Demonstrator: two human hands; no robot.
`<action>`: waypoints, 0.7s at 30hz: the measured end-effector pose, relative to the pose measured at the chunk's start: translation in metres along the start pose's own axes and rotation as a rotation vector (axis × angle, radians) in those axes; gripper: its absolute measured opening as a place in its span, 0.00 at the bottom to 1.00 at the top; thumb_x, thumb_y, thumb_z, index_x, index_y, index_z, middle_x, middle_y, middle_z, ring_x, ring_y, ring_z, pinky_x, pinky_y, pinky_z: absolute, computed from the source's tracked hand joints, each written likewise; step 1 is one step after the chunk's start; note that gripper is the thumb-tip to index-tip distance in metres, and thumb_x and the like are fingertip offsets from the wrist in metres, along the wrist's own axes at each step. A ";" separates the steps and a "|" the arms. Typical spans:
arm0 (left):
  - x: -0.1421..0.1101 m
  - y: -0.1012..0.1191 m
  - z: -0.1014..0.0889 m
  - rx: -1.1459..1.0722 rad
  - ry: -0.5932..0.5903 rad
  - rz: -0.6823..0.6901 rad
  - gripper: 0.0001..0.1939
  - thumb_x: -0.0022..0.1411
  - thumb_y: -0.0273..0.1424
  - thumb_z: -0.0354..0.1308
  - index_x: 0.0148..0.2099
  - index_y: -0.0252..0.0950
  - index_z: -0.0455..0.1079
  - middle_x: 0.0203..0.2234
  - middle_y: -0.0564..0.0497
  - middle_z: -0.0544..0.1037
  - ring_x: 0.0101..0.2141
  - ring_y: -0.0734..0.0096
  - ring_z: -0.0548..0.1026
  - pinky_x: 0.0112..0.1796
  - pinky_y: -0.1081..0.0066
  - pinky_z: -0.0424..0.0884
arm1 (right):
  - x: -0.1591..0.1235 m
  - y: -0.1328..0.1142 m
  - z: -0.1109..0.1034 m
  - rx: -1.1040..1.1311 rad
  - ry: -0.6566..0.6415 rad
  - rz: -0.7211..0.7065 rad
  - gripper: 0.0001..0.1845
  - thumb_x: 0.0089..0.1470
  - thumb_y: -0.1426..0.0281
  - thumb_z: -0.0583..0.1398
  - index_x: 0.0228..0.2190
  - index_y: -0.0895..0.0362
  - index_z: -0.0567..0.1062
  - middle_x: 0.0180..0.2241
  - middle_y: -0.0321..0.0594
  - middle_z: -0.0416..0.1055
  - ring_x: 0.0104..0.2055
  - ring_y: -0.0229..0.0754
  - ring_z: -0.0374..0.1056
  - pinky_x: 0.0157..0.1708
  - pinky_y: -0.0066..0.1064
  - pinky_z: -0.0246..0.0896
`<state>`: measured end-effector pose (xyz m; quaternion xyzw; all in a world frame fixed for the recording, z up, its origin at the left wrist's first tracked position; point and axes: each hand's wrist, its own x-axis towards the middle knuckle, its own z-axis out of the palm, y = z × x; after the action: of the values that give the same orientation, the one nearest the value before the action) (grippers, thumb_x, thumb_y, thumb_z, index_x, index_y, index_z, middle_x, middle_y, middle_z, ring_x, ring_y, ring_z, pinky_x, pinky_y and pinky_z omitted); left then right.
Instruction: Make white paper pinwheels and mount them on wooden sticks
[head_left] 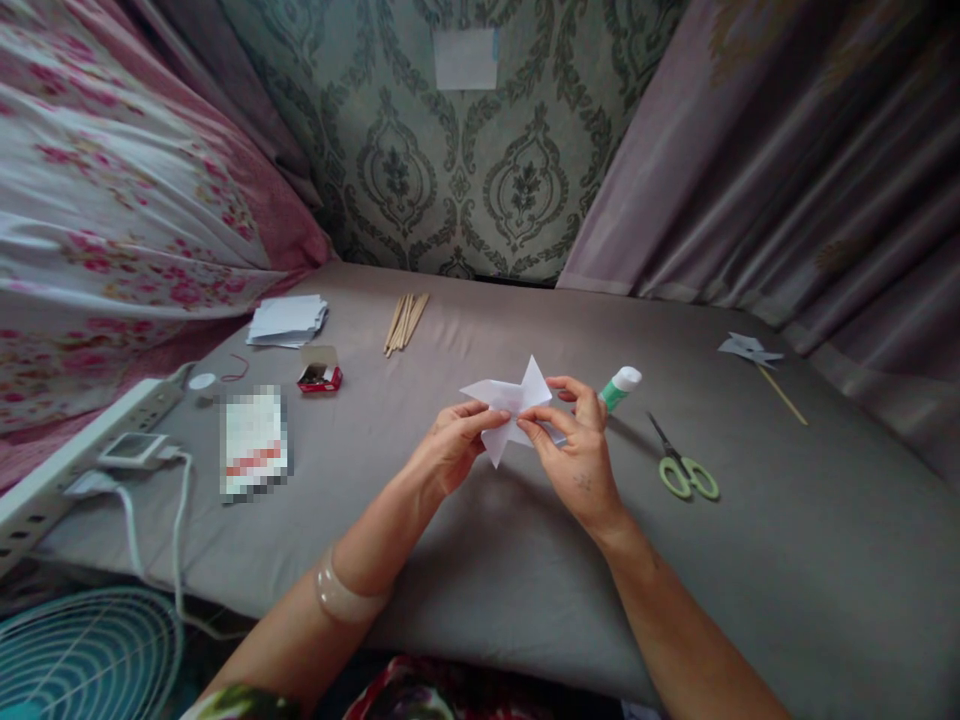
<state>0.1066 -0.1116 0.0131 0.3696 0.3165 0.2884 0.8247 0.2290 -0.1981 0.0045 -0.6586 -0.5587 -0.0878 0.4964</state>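
Observation:
Between my two hands is a white paper pinwheel (535, 384) with pointed blades, raised a little over the grey cloth. My left hand (454, 440) grips it from the left, thumb on its middle. From the right, my right hand (577, 450) pinches near the centre with thumb and forefinger; anything small under those fingertips is hidden. Just past my right hand stands a green and white glue stick (621, 388), partly behind the fingers. Green-handled scissors (681, 465) lie to the right with their blades pointing away.
A finished-looking pinwheel on a stick (752, 350) lies far right. Wooden sticks (406, 322), a paper stack (286, 321), a small open red box (320, 374) and a blurred packet (253, 445) lie left. A power strip (82, 460) with cables and a fan (90, 650) border the left side.

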 end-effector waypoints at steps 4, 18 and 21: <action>0.000 -0.001 -0.001 0.013 -0.014 0.003 0.13 0.39 0.27 0.70 0.31 0.30 0.76 0.25 0.48 0.78 0.25 0.73 0.73 0.29 0.73 0.65 | 0.000 0.000 0.000 0.000 -0.003 -0.009 0.04 0.54 0.68 0.63 0.29 0.53 0.79 0.48 0.43 0.65 0.49 0.48 0.61 0.52 0.46 0.56; -0.005 0.003 0.003 0.040 -0.016 0.057 0.12 0.36 0.28 0.70 0.28 0.30 0.77 0.23 0.49 0.79 0.24 0.75 0.72 0.30 0.74 0.63 | -0.001 0.000 -0.002 0.040 -0.024 0.009 0.05 0.55 0.68 0.63 0.30 0.54 0.79 0.49 0.43 0.64 0.51 0.47 0.60 0.51 0.44 0.59; -0.006 0.002 0.003 0.069 -0.026 0.111 0.11 0.37 0.29 0.70 0.27 0.31 0.77 0.23 0.49 0.79 0.25 0.75 0.72 0.31 0.74 0.64 | -0.001 0.000 -0.002 0.060 -0.025 0.020 0.05 0.55 0.67 0.62 0.29 0.53 0.79 0.48 0.43 0.64 0.51 0.46 0.60 0.51 0.44 0.60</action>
<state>0.1047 -0.1156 0.0181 0.4186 0.2946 0.3180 0.7981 0.2294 -0.2000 0.0053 -0.6502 -0.5604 -0.0578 0.5098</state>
